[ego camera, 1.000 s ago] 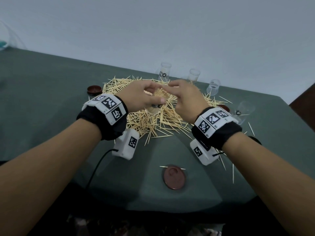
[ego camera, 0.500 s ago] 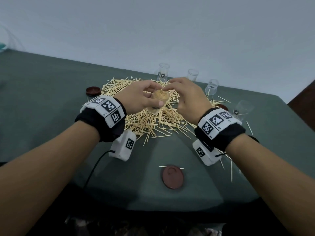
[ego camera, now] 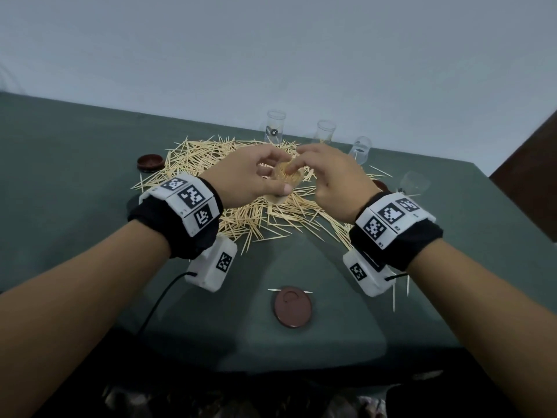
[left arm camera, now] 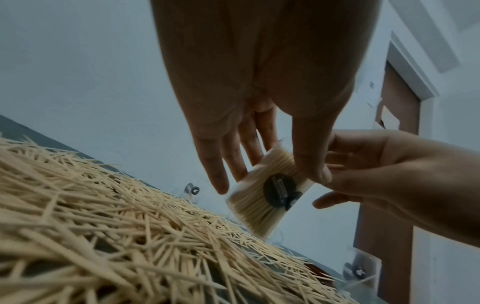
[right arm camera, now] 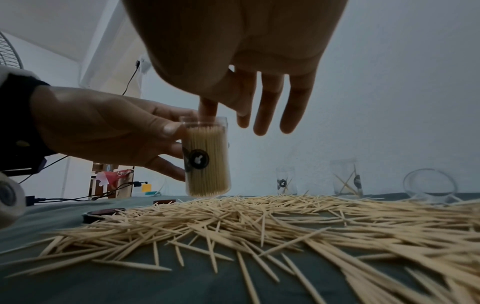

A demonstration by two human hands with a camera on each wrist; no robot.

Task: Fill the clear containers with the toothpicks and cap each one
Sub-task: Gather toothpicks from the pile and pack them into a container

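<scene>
My left hand (ego camera: 256, 173) grips a clear container (ego camera: 286, 179) packed with toothpicks, holding it just above the loose toothpick pile (ego camera: 271, 218). In the right wrist view the container (right arm camera: 207, 162) stands upright with a black round label. One fingertip of my right hand (right arm camera: 259, 102) dips into its open mouth onto the toothpick tips, and the other fingers (right arm camera: 293, 107) stay straight. The left wrist view shows the container (left arm camera: 265, 197) between my left thumb and fingers, with the right hand (left arm camera: 389, 174) beside it. It has no cap on.
Two clear containers (ego camera: 275, 126) (ego camera: 325, 131) stand upright at the back of the green table (ego camera: 75, 176); two more (ego camera: 360, 149) (ego camera: 414, 184) are tipped on the right. Brown caps lie near the front edge (ego camera: 292, 306) and at the left (ego camera: 149, 162). Stray toothpicks lie on the right.
Both hands stay together over the pile. The right fingers have shifted onto the container's mouth, and the container's filled top shows more than a second ago.
</scene>
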